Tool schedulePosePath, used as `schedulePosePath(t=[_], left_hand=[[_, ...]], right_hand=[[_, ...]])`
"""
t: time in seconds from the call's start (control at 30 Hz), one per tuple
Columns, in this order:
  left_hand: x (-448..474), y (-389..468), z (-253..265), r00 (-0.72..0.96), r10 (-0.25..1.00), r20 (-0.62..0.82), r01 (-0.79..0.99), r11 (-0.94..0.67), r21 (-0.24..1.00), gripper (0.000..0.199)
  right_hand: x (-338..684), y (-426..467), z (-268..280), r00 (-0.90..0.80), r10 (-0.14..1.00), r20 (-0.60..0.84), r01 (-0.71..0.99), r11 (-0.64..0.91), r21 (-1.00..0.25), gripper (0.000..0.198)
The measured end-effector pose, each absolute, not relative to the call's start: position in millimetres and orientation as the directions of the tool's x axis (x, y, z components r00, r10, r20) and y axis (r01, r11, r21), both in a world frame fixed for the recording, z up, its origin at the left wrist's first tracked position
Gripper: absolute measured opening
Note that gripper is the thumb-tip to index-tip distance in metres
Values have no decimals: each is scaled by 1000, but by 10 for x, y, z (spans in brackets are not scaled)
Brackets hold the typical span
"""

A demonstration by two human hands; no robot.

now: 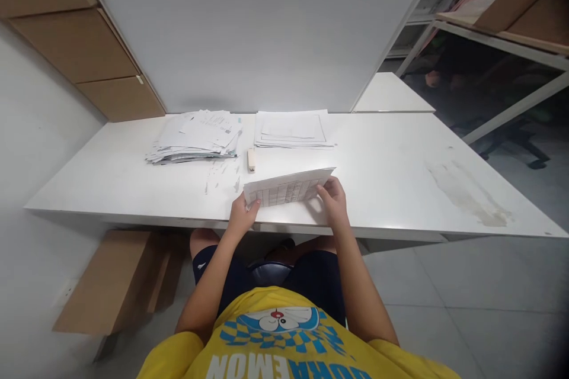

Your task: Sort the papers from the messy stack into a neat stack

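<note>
A sheaf of paper sheets (288, 189) with a printed table stands tilted on its long edge over the front of the white desk. My left hand (242, 213) grips its left end, thumb on the near face. At the right end, my right hand (332, 200) pinches the same sheets between thumb and fingers. Just beyond the sheets lies a small cream stapler (251, 161). Behind it to the left is a thick, uneven pile of papers (195, 136). A neater, lower stack of papers (291, 129) rests behind it to the right.
The white desk (391, 183) backs onto a pale panel (267, 29). Cardboard boxes (84, 41) are stacked at the back left, and another box (106, 284) sits below the desk's left side. Shelving (427, 6) stands at the right. A brownish smear marks the desk's right side.
</note>
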State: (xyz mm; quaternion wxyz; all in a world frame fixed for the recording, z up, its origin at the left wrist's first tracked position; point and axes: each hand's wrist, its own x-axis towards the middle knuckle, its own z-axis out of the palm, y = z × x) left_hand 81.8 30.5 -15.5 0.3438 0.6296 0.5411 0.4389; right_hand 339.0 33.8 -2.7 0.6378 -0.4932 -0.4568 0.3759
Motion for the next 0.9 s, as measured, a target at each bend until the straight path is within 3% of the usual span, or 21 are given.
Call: schedulePosePath(t=[0.1,0.33,0.73,0.9], left_hand=[[829,318,-135,20,984,177,316,-174,933,37],[818,328,-120,1,993,118,116,-117,986,49],[733,441,0,-8,994,104,224,-100,969,45],[681,558,51,3,999,41,316,-40,948,32]], right_hand=[[3413,303,-77,236,964,127,-42,140,-989,37],[3472,209,-68,201,977,72,-60,86,-995,36],[3346,222,-188,167,986,-14,-70,-2,-998,39],[3379,302,-141,103,985,-137,-60,-131,-990,34]])
